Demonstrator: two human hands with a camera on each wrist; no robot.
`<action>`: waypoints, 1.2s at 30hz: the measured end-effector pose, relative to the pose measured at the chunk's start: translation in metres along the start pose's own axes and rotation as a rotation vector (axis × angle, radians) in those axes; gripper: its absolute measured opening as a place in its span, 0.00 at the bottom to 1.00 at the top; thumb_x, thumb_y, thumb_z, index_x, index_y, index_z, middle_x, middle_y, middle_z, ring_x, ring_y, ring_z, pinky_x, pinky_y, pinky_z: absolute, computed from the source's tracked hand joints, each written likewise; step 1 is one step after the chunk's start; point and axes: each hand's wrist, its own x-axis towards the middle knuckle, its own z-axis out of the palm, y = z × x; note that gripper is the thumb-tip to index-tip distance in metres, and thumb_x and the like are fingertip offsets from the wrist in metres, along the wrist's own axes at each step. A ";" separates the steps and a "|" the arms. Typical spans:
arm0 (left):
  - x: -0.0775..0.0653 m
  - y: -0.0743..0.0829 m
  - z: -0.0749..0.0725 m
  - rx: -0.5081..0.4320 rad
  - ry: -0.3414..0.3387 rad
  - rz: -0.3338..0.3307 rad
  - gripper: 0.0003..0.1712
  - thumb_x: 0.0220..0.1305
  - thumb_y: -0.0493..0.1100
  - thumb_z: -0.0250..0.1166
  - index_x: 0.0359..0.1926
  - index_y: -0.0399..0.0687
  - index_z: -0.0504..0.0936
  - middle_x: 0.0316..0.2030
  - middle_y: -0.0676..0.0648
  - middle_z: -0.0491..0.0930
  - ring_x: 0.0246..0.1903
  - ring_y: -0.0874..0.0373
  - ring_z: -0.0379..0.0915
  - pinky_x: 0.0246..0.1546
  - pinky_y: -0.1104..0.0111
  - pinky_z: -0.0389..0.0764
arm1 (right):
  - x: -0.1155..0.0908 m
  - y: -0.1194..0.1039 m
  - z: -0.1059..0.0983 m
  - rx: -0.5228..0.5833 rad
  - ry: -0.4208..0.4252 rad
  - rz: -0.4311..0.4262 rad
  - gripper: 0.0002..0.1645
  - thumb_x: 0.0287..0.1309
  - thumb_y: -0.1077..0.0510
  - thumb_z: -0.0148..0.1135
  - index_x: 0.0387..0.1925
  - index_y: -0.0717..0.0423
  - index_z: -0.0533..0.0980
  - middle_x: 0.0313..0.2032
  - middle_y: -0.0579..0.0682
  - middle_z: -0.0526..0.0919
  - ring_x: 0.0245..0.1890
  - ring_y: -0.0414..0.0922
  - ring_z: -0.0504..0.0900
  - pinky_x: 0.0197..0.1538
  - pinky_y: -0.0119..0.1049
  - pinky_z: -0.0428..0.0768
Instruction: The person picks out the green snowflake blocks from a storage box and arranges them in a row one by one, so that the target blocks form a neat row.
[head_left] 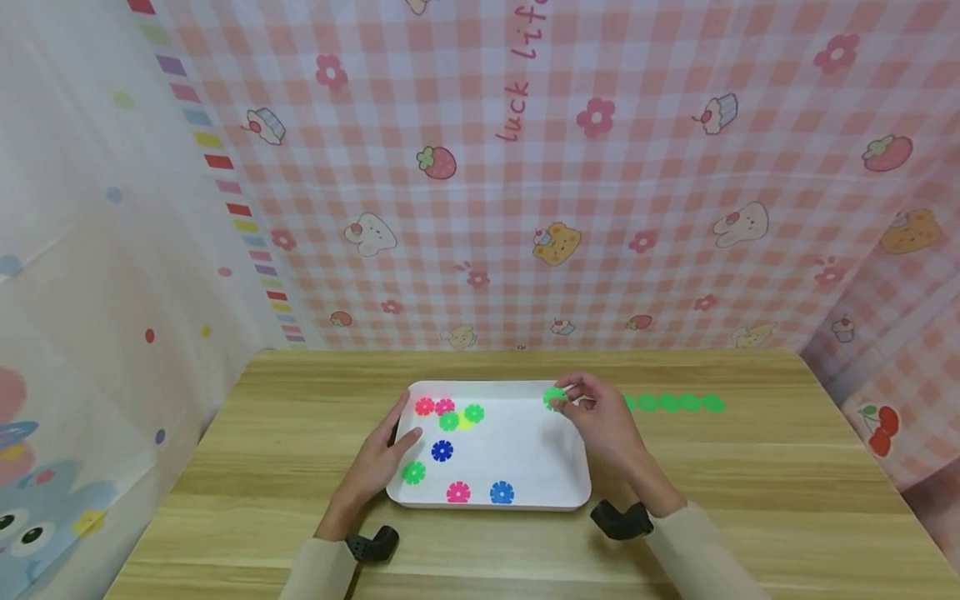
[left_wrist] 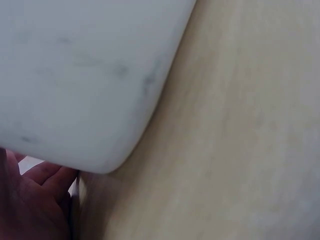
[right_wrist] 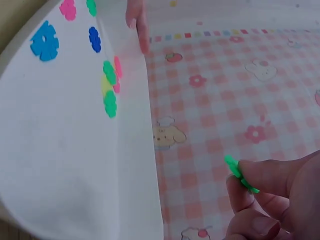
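Note:
A white tray [head_left: 525, 454] holds several notched plastic snowflake discs. My left hand [head_left: 379, 457] grips its left side, thumb over the rim and fingers along the outside; the left wrist view shows the tray's outer wall [left_wrist: 90, 90] close by. Between thumb and fingertips, my right hand [head_left: 606, 423] pinches a green snowflake disc [right_wrist: 240, 173] over the tray's far right corner. Inside the tray lie a dark blue disc [head_left: 442, 451], a lighter blue disc [head_left: 502, 492], pink discs, green discs and a yellow disc [head_left: 465, 422] partly covered by green ones.
A row of several green discs [head_left: 670, 403] lies on the wooden table [head_left: 750, 475] right of the tray, its near end hidden behind my right hand. Behind the table hangs a pink checked cloth [head_left: 480, 275]. Black wrist mounts [head_left: 621, 520] sit on both wrists.

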 end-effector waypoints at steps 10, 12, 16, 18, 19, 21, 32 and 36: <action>-0.001 0.001 0.000 -0.011 -0.007 0.016 0.38 0.75 0.49 0.54 0.79 0.60 0.47 0.79 0.50 0.44 0.78 0.50 0.36 0.77 0.51 0.40 | -0.002 0.020 -0.044 -0.012 0.055 0.012 0.16 0.65 0.55 0.65 0.51 0.56 0.78 0.41 0.54 0.81 0.27 0.40 0.71 0.26 0.30 0.71; -0.001 0.001 0.000 -0.012 -0.007 0.016 0.38 0.75 0.50 0.54 0.79 0.60 0.47 0.79 0.50 0.44 0.78 0.50 0.35 0.77 0.51 0.40 | -0.002 0.024 -0.054 -0.017 0.068 0.018 0.17 0.65 0.53 0.65 0.51 0.56 0.77 0.41 0.55 0.81 0.27 0.40 0.71 0.27 0.30 0.71; -0.001 0.000 -0.001 -0.014 -0.003 0.013 0.38 0.75 0.50 0.54 0.79 0.60 0.47 0.79 0.50 0.44 0.78 0.50 0.36 0.77 0.51 0.40 | -0.004 0.034 -0.074 -0.060 0.095 0.020 0.19 0.66 0.51 0.64 0.53 0.57 0.76 0.43 0.55 0.81 0.30 0.39 0.74 0.29 0.30 0.73; 0.000 -0.001 -0.001 -0.015 -0.004 0.011 0.38 0.75 0.49 0.54 0.79 0.60 0.47 0.79 0.50 0.44 0.78 0.51 0.36 0.77 0.51 0.40 | -0.006 0.040 -0.083 -0.079 0.099 0.027 0.21 0.66 0.49 0.63 0.54 0.56 0.76 0.44 0.55 0.81 0.31 0.38 0.75 0.29 0.31 0.73; 0.000 -0.001 -0.001 -0.016 -0.004 0.011 0.38 0.75 0.49 0.54 0.79 0.60 0.47 0.79 0.51 0.44 0.78 0.51 0.36 0.77 0.51 0.40 | -0.006 0.043 -0.088 -0.088 0.104 0.029 0.21 0.66 0.48 0.62 0.54 0.56 0.75 0.45 0.55 0.81 0.32 0.38 0.76 0.28 0.31 0.73; -0.001 -0.002 -0.001 -0.016 -0.005 0.012 0.38 0.75 0.49 0.54 0.79 0.60 0.47 0.79 0.51 0.44 0.78 0.51 0.35 0.77 0.51 0.40 | -0.008 0.048 -0.097 -0.101 0.114 0.029 0.23 0.67 0.46 0.62 0.55 0.56 0.75 0.45 0.54 0.81 0.33 0.38 0.77 0.29 0.31 0.74; -0.002 -0.001 0.000 -0.029 0.000 0.009 0.38 0.75 0.49 0.54 0.79 0.61 0.47 0.79 0.51 0.44 0.78 0.51 0.35 0.76 0.51 0.41 | -0.009 0.084 -0.142 -0.159 0.228 0.043 0.28 0.66 0.43 0.62 0.57 0.58 0.74 0.37 0.38 0.81 0.34 0.27 0.78 0.32 0.28 0.75; -0.003 0.001 -0.001 -0.043 -0.007 0.011 0.38 0.76 0.50 0.53 0.79 0.60 0.47 0.79 0.50 0.44 0.78 0.50 0.34 0.76 0.50 0.40 | -0.006 0.101 -0.158 -0.178 0.280 0.070 0.27 0.65 0.42 0.62 0.55 0.57 0.75 0.32 0.28 0.80 0.32 0.29 0.76 0.30 0.27 0.73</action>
